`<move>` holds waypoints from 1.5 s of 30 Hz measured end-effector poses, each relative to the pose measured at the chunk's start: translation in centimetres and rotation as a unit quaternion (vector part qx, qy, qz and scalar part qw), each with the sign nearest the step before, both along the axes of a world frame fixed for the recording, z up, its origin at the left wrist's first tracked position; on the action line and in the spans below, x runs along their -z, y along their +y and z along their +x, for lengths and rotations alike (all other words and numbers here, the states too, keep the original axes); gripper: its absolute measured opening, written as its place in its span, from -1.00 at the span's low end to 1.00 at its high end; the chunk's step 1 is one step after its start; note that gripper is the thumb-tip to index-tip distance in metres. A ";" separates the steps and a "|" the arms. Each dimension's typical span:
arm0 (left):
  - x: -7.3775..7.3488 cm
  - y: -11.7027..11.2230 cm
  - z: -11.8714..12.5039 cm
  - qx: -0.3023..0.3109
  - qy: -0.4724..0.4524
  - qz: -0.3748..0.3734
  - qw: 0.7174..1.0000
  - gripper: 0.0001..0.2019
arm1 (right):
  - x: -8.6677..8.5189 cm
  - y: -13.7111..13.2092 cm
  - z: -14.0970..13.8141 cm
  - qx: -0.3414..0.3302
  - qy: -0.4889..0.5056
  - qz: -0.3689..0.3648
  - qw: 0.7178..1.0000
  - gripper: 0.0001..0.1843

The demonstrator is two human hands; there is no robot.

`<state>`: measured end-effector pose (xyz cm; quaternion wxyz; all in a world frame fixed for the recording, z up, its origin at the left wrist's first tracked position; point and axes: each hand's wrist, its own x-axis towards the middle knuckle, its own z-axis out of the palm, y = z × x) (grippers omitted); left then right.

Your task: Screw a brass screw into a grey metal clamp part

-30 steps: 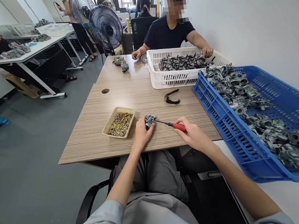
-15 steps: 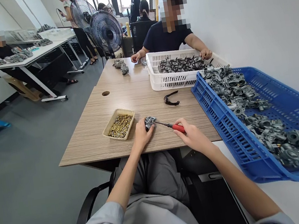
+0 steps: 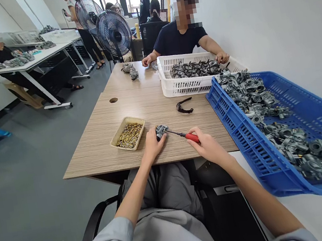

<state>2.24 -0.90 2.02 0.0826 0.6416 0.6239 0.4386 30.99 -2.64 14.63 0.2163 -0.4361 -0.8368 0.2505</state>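
My left hand (image 3: 153, 144) is closed on a grey metal casting (image 3: 161, 130), which looks like a small carburetor body, at the table's near part. In my right hand (image 3: 206, 144) is a red-handled screwdriver (image 3: 192, 137). Its dark shaft points left, and the tip meets the casting's right side; the exact contact spot is too small to make out. Just left of my left hand stands a cream tray (image 3: 114, 141) holding many small brass-coloured parts (image 3: 130, 136). Beyond the screwdriver lies a black wristwatch (image 3: 183, 106) with its strap open.
A blue crate (image 3: 246, 156) of grey castings borders the table (image 3: 92, 147) on the right. Behind it, a white basket (image 3: 185, 89) holds more castings, with a co-worker's hand (image 3: 222, 57) at its rim. Two castings (image 3: 130, 71) lie at the far left, beyond a cable hole (image 3: 113, 100).
Both hands, the casting and the screwdriver stay almost exactly in place. Across the table, the co-worker's head and hands have shifted slightly.
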 end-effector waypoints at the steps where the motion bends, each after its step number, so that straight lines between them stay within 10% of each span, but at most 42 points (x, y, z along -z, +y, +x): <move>1: 0.0 0.0 0.0 0.001 0.000 0.001 1.000 -0.54 | 0.1 0.0 0.0 0.000 0.001 0.000 1.000 -0.75; 45: 0.3 0.1 0.0 -0.008 0.001 0.000 1.000 -0.55 | 0.2 0.1 0.1 0.001 0.009 -0.007 1.000 -0.74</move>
